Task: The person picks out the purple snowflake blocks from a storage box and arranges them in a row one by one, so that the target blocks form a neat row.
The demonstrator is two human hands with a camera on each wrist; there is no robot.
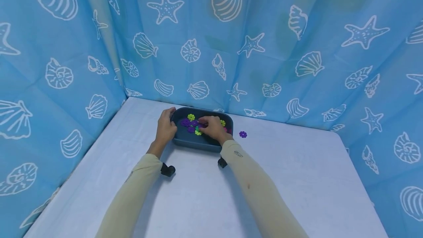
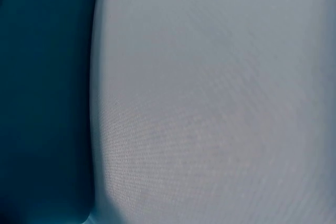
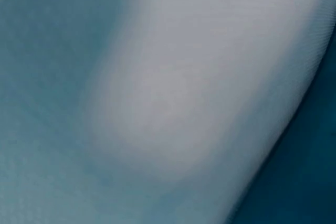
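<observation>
A dark blue-grey tray (image 1: 185,143) stands near the back of the table. My left hand (image 1: 166,127) grips its left end, the thumb over the rim. In the left wrist view, the tray's side wall (image 2: 47,98) fills the left edge. My right hand (image 1: 213,127) reaches inside, fingers curled, with a purple notched disc (image 1: 201,125) at the thumb and fingertips. Around those fingertips lie more purple discs (image 1: 185,122), a yellow disc (image 1: 191,117) and a yellow-green disc (image 1: 198,132). Further pieces show beyond the hand, partly hidden by it.
One purple disc (image 1: 243,134) lies on the white tablecloth (image 1: 297,172), right of the tray. Black devices (image 1: 167,170) are worn at the wrists. Behind the table hangs a blue shell-patterned curtain (image 1: 211,69).
</observation>
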